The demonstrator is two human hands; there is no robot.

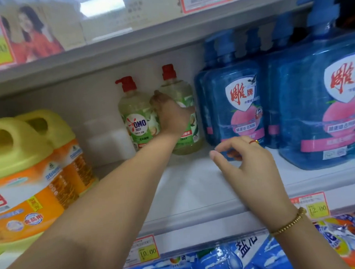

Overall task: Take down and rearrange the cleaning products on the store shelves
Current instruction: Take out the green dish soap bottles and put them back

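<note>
Early on: L grip (171, 114) wrapped round green bottle (181, 90) at back of shelf (197, 195), base seemingly not lifted yet. R grip (251, 167) hovering nr front, fingers loosely curled, empty. Twin bottle (136, 118) beside it left to shift.

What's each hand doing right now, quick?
Left hand: grips the right-hand green bottle.
Right hand: open, fingers loosely curled, holding nothing.

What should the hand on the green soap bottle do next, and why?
Probably pull the right-hand green plastic bottle with the red pump cap forward: the left hand grips it far back on the white shelf, while the right hand hovers open nearby.
</note>
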